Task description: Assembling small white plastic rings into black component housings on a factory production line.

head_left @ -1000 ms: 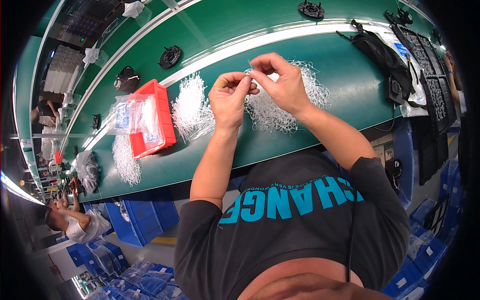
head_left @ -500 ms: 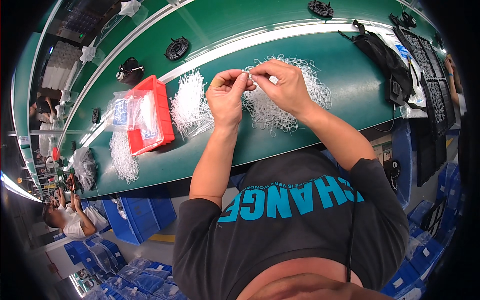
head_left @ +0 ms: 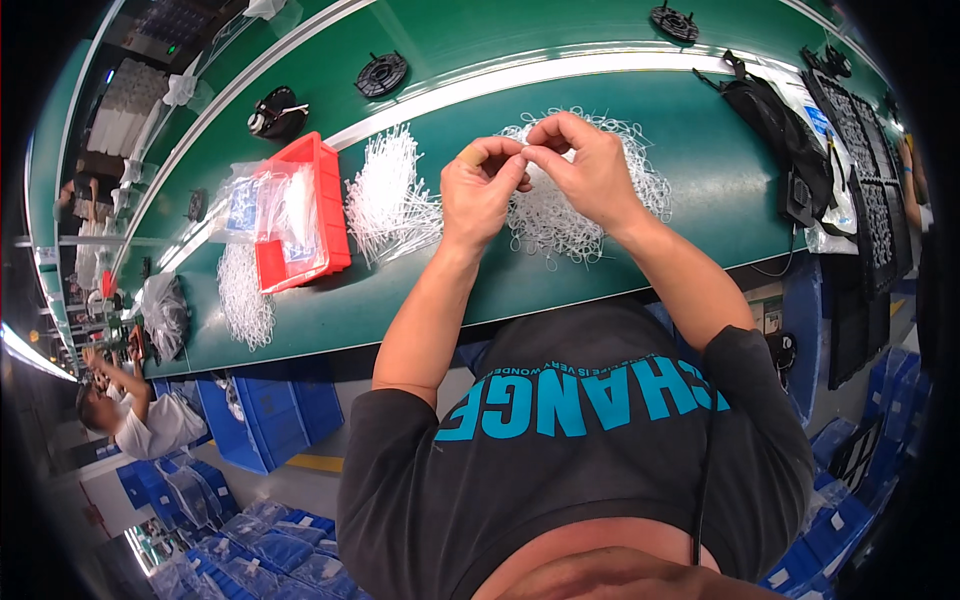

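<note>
My left hand (head_left: 476, 198) and my right hand (head_left: 592, 178) meet fingertip to fingertip above the bench. Both are closed in a pinch on a small white cable tie, which the fingers almost wholly hide. Below and behind them spreads a heap of white cable ties bent into loops (head_left: 555, 228), partly covered by my right hand. Just left of my left hand lies a pile of straight white cable ties (head_left: 383, 200), some fanned toward my wrist.
A red bin (head_left: 331, 220) holding clear plastic bags (head_left: 285, 222) stands further left, beside another looped-tie pile (head_left: 243, 300). Round black parts (head_left: 382, 75) sit along the far strip. A black bag (head_left: 770, 120) and black trays (head_left: 870, 190) lie right. Blue crates (head_left: 275, 415) stand below the bench.
My view has shifted slightly. My hands stay together, with the fingertips pressed closer and the white bit between them now hidden. At far left, another person's arm has moved.
</note>
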Demonstrator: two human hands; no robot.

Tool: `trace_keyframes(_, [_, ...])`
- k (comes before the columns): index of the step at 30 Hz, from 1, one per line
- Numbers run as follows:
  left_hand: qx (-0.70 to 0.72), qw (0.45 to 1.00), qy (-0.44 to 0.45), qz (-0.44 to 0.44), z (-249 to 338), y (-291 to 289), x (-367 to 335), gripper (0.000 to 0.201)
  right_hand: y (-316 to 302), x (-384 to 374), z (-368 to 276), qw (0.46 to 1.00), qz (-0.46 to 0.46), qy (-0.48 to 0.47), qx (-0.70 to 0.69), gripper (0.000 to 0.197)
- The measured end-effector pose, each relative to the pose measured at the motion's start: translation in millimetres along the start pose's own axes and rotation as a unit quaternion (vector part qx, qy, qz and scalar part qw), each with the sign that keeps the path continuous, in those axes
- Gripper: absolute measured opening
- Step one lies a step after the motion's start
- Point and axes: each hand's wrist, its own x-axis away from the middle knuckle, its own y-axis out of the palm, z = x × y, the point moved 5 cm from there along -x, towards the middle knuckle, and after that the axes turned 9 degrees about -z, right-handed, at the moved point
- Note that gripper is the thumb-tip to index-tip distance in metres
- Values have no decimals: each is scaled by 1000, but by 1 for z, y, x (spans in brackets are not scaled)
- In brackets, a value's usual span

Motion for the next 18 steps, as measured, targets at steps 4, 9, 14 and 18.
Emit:
trace_keyframes(4, [-277, 961, -13, -2, 9, -31, -17, 18, -10, -4, 10, 992, -47, -3, 113, 12])
trace_keyframes(9, [-597, 798, -66, 52, 7, -108, -37, 13, -24, 1, 21, 982, -24, -17, 188, 10])
trace_keyframes(14, [-648, 750, -130, 8, -15, -122, -42, 8, -25, 0, 23, 982, -31, -19, 185, 10])
trace_keyframes(18, [-646, 751, -137, 3, -20, -122, -43, 7, -21, 1, 21, 978, -44, -27, 202, 11])
